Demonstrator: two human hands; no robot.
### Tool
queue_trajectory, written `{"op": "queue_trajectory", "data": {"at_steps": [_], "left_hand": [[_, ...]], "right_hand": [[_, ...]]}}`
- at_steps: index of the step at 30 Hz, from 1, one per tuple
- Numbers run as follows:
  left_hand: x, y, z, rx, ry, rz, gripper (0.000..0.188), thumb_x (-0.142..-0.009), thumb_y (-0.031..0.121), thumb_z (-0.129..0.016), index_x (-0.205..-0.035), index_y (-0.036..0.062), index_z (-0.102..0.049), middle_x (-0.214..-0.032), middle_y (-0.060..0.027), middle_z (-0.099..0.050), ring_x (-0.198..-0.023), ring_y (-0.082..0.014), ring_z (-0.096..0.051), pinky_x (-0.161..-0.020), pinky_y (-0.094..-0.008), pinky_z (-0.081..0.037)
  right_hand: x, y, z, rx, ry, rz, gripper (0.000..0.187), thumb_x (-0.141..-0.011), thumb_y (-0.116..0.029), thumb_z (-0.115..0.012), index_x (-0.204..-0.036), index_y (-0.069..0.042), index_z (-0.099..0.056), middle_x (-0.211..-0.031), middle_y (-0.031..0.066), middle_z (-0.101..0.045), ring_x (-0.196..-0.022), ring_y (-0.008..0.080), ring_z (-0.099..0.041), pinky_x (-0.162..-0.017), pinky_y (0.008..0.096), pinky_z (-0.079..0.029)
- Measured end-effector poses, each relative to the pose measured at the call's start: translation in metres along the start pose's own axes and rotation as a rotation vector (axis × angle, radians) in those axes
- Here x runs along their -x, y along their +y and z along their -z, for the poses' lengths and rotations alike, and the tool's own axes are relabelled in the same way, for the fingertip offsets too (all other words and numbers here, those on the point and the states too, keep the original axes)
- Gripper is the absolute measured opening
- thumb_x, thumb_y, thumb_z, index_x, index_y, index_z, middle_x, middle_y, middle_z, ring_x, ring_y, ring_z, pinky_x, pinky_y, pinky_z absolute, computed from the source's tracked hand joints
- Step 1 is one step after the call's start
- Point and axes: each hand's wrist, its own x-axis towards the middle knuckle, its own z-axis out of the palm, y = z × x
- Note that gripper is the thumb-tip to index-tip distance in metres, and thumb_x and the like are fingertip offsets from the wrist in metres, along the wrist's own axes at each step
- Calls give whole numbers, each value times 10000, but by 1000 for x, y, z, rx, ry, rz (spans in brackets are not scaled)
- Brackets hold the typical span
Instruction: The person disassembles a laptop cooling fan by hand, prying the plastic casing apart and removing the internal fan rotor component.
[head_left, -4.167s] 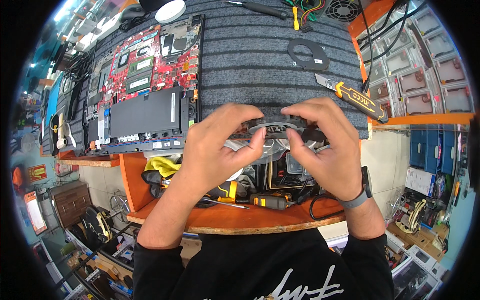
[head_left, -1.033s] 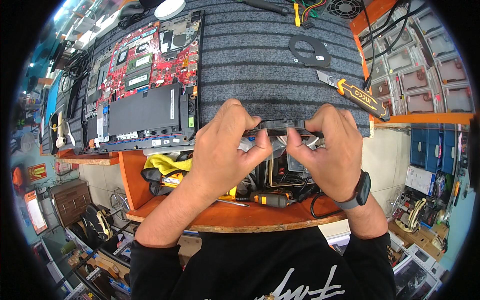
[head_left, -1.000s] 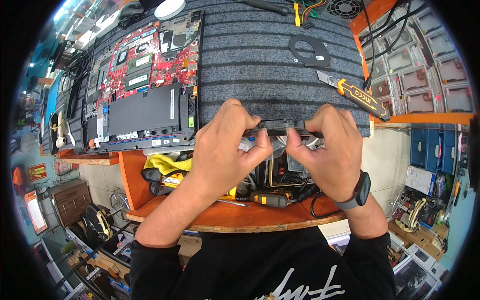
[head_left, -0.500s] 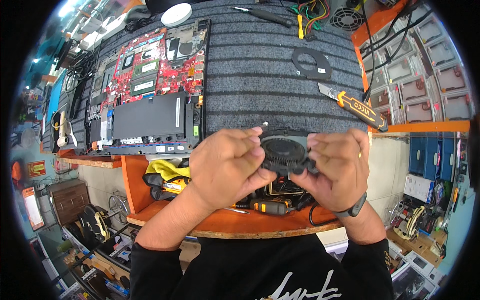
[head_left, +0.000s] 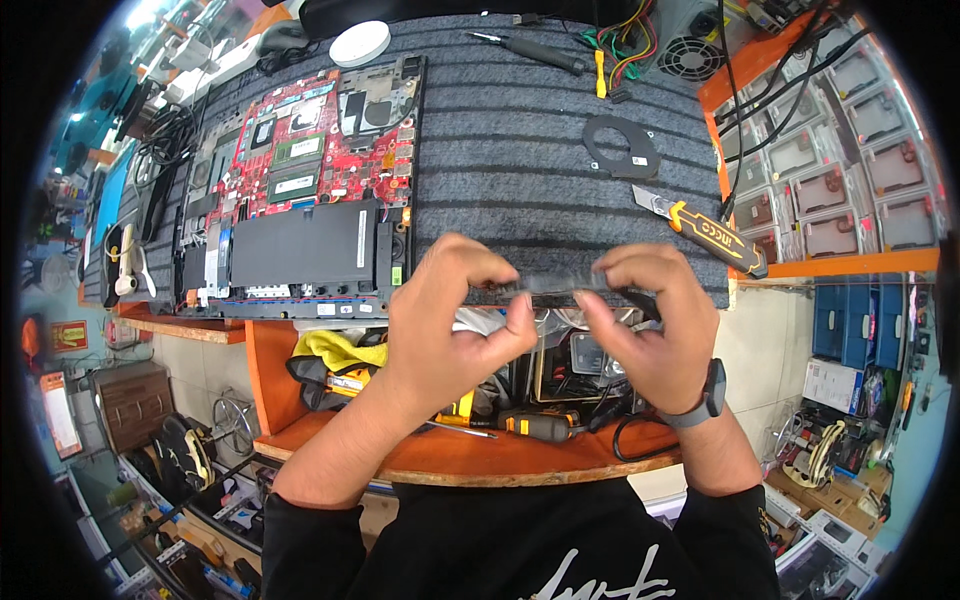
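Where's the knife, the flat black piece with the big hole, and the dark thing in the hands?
Knife [head_left: 713, 237]: head view, on its orange and black handle.
Flat black piece [head_left: 645, 146]: head view, on its solid right side.
Dark thing [head_left: 557, 284]: head view, on its blurred middle.

Bright light, fisheye-bowed edges, dark held part apparently motion-blurred.

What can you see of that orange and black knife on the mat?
The knife is a utility cutter lying on the grey striped mat. Its silvery, metallic blade is out, pointing up and left in the picture; the handle looks like plastic, black with orange trim. Its butt end reaches past the mat's right edge. The right hand is nearby, not touching it.
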Motion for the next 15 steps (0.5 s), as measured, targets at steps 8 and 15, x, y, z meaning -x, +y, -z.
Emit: {"op": "queue_trajectory", "data": {"at_steps": [8,15], "left_hand": [[-2,2,-5,647,62,573,315,-896,-83,-653,-1096,52,-450,-960,-9,-559,-815,-25,-589,-669,-190,-503],[-5,14,-5,547,-61,534,393,-893,-31,-679,-1211,28,-457,-1010,-49,-585,-894,-70,-621,-740,-221,-547]], "right_hand": [[5,-4,-11,-822,-65,-715,548,-882,-113,-779,-1336,-13,-488,-1085,69,-663,-938,90,-621,-768,241,-523],[3,-7,-19,-847,-27,-744,455,-920,-34,-696,-1326,-12,-492,-1109,58,-662,-992,86,-633,-805,240,-522]]}}
